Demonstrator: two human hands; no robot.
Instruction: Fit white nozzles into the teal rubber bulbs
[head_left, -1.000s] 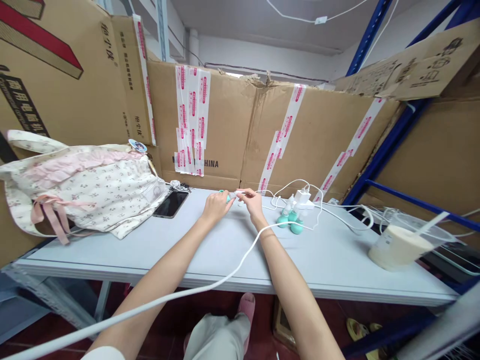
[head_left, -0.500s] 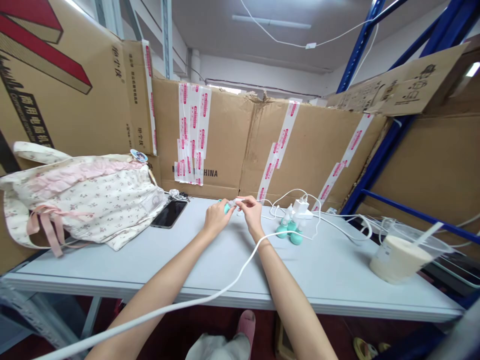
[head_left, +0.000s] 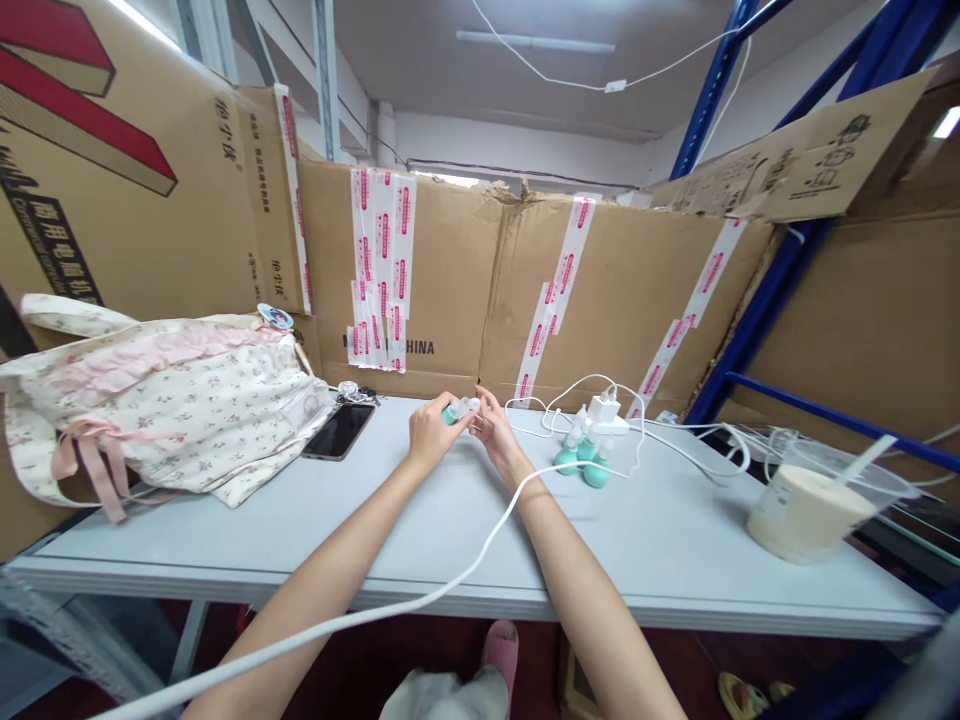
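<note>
A small bottle (head_left: 450,413) with a mint-green body and a translucent top is in my left hand (head_left: 429,436), whose fingers are wrapped round it. Its top points right. My right hand (head_left: 495,432) is at that top, turned with its fingers apart and one finger stretched upward. Whether a fingertip touches the bottle is too small to tell. To the right, several similar green bottles (head_left: 581,460) with translucent tops stand close together on the grey table (head_left: 465,530).
A white cable (head_left: 442,592) crosses in front of my forearms. White chargers (head_left: 604,410) stand behind the bottles. On the right is a plastic cup (head_left: 814,510) with a pale drink. A phone (head_left: 340,432) and a floral bag (head_left: 195,400) lie left; cardboard (head_left: 450,270) walls the back.
My right hand has turned and its fingers have spread from a pinch at the bottle's top. The left hand still holds the bottle. The camera view has tilted up.
</note>
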